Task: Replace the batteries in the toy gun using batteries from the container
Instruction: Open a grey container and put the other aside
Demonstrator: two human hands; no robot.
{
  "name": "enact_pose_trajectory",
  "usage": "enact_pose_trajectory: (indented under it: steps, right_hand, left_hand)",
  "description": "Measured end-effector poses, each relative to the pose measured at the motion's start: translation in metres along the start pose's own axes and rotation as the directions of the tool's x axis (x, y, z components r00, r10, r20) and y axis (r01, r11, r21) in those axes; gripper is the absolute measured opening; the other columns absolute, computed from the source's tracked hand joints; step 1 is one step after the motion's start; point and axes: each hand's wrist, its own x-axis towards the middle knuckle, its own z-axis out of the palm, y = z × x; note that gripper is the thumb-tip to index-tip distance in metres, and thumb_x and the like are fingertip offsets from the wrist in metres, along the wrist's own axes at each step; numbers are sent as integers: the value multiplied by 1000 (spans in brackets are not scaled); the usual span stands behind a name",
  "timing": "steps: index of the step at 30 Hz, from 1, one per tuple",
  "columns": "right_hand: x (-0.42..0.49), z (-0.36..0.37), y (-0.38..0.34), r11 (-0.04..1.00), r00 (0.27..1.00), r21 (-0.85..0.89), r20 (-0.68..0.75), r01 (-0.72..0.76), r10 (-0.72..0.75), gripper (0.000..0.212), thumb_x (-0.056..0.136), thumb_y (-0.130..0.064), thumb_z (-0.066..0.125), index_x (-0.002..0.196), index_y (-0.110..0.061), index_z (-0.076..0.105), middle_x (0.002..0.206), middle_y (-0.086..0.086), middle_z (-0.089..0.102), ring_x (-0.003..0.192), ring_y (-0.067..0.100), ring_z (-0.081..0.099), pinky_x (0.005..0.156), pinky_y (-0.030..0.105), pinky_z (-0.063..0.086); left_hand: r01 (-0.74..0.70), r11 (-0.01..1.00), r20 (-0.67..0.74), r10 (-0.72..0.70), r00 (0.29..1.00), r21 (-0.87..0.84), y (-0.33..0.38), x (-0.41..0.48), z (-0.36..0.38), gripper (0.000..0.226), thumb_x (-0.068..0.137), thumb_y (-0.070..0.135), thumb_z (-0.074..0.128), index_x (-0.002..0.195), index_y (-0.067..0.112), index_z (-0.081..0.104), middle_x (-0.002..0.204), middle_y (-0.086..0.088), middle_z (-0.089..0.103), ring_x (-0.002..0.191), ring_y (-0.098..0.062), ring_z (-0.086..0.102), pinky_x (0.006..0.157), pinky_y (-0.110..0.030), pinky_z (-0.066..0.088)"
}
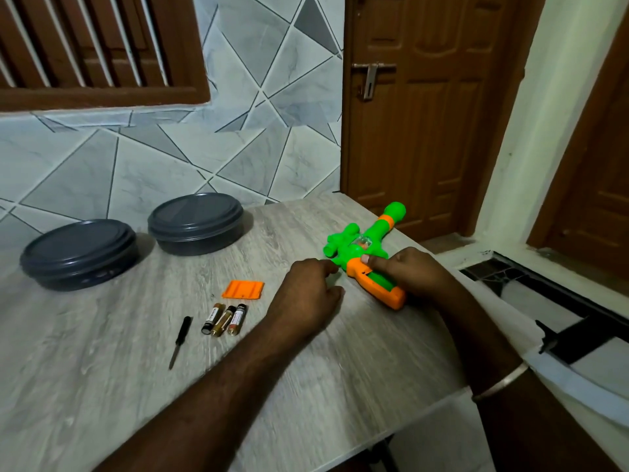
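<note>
A green and orange toy gun (366,245) lies on the grey wooden table (119,386) at the right. My right hand (413,274) grips its orange handle, thumb on top. My left hand (311,294) hovers just left of the handle with fingers loosely curled and nothing visible in it. The orange battery cover (242,289) lies off the gun, to the left. Three batteries (224,319) lie side by side in front of it. Two dark grey round containers (79,254) (196,223) stand closed with lids at the back left.
A small black screwdriver (180,341) lies left of the batteries. The table's right edge runs close behind the gun, with a floor drop beyond it. A tiled wall and a brown door stand behind.
</note>
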Motion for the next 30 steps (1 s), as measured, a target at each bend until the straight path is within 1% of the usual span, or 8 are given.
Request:
enact_pose_trajectory:
  steps: [8,11,16,19,21,25,27,30]
  right_hand:
    - [-2,-1,6,990,995,-108,-25,96,-100,62,85,-69,57,56,-17,43,58,2,41,56,15,44,54,30,29]
    - [-4,3,3,990,977,-67,-162,128,-137,57,84,-67,62,66,-13,54,65,6,52,68,21,56,58,30,34]
    - [-24,3,-36,941,853,88,-456,328,-255,40,88,-50,68,79,-12,62,72,1,56,74,19,56,65,30,34]
    - [-31,6,-74,797,899,454,-364,399,-243,35,90,-43,68,81,-11,61,67,-1,55,60,5,56,60,25,43]
    - [-24,14,-101,717,925,587,-283,377,-254,32,86,-47,71,78,-18,62,72,-2,59,69,11,59,72,38,51]
    - [-1,38,-144,628,945,714,-156,310,-289,25,85,-46,72,84,-24,62,86,-4,62,87,16,60,89,41,52]
    - [11,53,-163,635,954,726,-99,264,-283,29,85,-47,71,95,-21,63,99,-2,64,99,18,61,94,41,51]
    - [28,77,-182,636,965,746,-36,199,-260,42,84,-49,71,105,-14,61,107,4,65,100,22,61,84,35,49]
  left_hand:
    - [24,999,-16,-25,1000,-29,0,-4,-2,44,94,30,68,136,19,63,130,-4,67,116,-19,63,98,-32,52]
    - [26,999,-25,-27,999,-39,-1,-4,-6,42,94,29,67,135,18,63,131,-3,66,113,-17,64,92,-25,49]
    - [15,997,-118,-23,993,-73,-3,-3,-30,37,93,28,70,127,15,69,122,-4,72,100,-13,69,81,-16,40]
    - [41,989,-242,-76,967,-145,-9,-1,-59,33,91,24,73,121,12,73,113,-3,75,94,-13,70,82,-18,44]
    - [64,977,-322,-128,938,-204,-22,2,-83,30,90,24,73,116,10,75,108,-3,76,90,-10,69,82,-19,48]
    - [110,967,-423,-202,883,-231,-55,3,-123,24,90,21,70,107,5,76,97,1,73,93,-13,67,81,-23,48]
    - [182,947,-444,-288,848,-266,-76,4,-138,29,91,18,71,116,4,74,109,-5,74,104,-18,68,91,-25,49]
    - [259,910,-405,-380,832,-323,-104,8,-147,44,92,28,71,131,7,66,128,-11,69,116,-24,65,105,-42,51]
